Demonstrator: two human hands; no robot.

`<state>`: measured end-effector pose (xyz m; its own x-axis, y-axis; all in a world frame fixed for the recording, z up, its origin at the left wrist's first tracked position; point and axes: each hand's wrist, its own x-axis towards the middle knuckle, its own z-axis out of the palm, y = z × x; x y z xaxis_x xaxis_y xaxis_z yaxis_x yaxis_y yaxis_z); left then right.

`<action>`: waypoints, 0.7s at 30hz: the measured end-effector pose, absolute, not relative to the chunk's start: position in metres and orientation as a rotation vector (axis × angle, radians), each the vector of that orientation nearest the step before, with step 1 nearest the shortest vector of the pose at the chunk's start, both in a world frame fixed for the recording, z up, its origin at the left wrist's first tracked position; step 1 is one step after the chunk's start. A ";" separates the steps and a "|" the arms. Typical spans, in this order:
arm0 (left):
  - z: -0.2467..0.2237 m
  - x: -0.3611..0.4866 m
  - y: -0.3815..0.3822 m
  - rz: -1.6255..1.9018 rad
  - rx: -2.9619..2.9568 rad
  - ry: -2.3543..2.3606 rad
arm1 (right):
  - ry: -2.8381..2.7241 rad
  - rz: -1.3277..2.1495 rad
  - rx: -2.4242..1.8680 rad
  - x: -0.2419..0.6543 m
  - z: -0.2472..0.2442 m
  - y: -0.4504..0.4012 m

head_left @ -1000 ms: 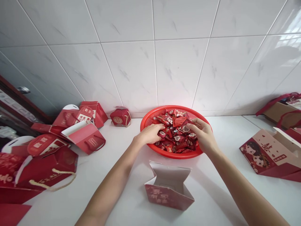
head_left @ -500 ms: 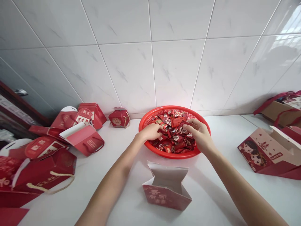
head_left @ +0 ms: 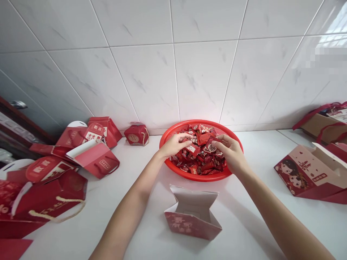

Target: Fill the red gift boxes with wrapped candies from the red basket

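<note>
Both hands are over a red plastic basket [head_left: 199, 177] piled with wrapped candies [head_left: 207, 159]. At the pile's left side, my left hand [head_left: 175, 145] pinches a red and white wrapped candy [head_left: 193, 148] between thumb and fingers. On the right, my right hand [head_left: 230, 150] grips a dark red wrapped candy [head_left: 210, 146] with pale lettering. Nearer to me, between my forearms, stands a small red paper box [head_left: 192, 225] with its top open and a pale inside; its folded-in sides show and I see nothing in it.
Several red gift boxes [head_left: 62, 187] with rope or ribbon handles crowd the left. A small red box [head_left: 137, 134] sits by the tiled wall [head_left: 200, 79]. At right are an open cartoon-printed box [head_left: 306, 177] and a brown bag [head_left: 317, 126] with red straps.
My left hand has risen slightly from among the candies and now has a red and white one in its fingers. My right hand stays nearly in place with its dark red candy.
</note>
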<state>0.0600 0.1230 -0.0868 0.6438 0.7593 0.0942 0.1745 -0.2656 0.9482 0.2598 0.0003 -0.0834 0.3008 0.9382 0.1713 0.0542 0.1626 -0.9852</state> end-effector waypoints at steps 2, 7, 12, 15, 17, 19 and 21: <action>-0.085 0.060 0.122 0.710 1.739 0.719 | -1.079 0.846 -1.242 0.260 -0.083 0.000; -0.081 0.055 0.122 0.776 1.670 0.634 | -1.066 0.845 -1.262 0.260 -0.083 0.001; -0.079 0.050 0.118 0.853 1.688 0.534 | -1.035 0.891 -1.305 0.261 -0.085 0.004; -0.080 0.049 0.117 0.836 1.726 0.480 | -1.014 0.941 -1.300 0.262 -0.088 0.007; -0.081 0.050 0.118 0.830 1.752 0.453 | -1.008 0.974 -1.288 0.263 -0.089 0.008; -0.083 0.051 0.118 0.830 1.787 0.443 | -1.013 0.994 -1.283 0.264 -0.090 0.009; -0.084 0.052 0.118 0.832 1.821 0.435 | -1.013 1.000 -1.267 0.263 -0.089 0.009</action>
<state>0.0520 0.1181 -0.0837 0.6936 0.6358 0.3387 -0.0852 -0.3944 0.9150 0.2635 0.0093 -0.0892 0.2588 0.9652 0.0384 -0.0262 0.0467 -0.9986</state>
